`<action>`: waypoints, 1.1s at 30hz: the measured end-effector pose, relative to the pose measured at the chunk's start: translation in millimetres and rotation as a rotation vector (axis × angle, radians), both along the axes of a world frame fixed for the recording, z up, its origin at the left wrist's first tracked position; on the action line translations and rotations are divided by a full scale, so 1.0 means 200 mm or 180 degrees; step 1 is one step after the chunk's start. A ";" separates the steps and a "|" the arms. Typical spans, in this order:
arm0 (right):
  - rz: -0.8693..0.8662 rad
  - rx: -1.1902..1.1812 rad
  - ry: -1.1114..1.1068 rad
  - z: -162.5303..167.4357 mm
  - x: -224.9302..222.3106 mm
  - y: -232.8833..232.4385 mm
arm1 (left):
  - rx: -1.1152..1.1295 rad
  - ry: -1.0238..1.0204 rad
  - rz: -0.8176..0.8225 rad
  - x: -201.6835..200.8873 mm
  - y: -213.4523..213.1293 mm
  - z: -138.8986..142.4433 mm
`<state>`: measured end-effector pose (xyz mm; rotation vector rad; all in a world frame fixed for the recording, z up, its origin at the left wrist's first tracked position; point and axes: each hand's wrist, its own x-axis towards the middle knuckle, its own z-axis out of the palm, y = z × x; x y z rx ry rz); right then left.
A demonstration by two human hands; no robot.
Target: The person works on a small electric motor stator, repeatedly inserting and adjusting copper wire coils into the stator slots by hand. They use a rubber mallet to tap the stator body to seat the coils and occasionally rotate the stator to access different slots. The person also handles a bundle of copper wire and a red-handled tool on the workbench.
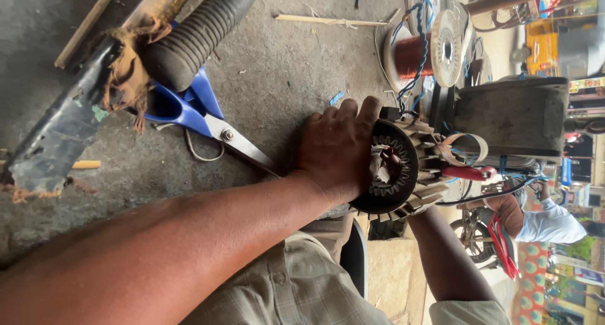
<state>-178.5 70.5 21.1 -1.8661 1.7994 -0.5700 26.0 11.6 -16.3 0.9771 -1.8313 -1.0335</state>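
A round motor stator [403, 150] with a dark ring face, copper windings in its slots and a pale finned body is held over the concrete floor. My left hand [337, 145] wraps over its near face, fingers spread along the rim. My right hand [421, 206] reaches up from below and grips the finned body; its fingers are mostly hidden behind the stator. A red-handled tool [467, 172] pokes out on the far side of the stator.
Blue-handled scissors [201, 114] lie on the floor to the left, beside a black ribbed rubber hose [195, 35] and a dark metal bar [63, 129]. A spool of copper wire [419, 52] and a grey block [513, 114] sit behind the stator. Another person in a light shirt [554, 223] is at the right.
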 end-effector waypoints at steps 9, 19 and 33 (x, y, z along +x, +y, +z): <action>-0.0041 0.0028 0.0000 0.00 0.02 0.00 | -0.0076 0.0055 0.0089 -0.04 0.02 -0.04; -0.0042 -0.0008 -0.0014 -0.01 0.03 -0.01 | 0.0034 0.0149 0.0086 -0.02 0.01 -0.01; -0.0052 -0.0014 -0.0048 0.00 0.02 0.00 | 0.0214 0.0111 0.0010 0.00 0.00 0.02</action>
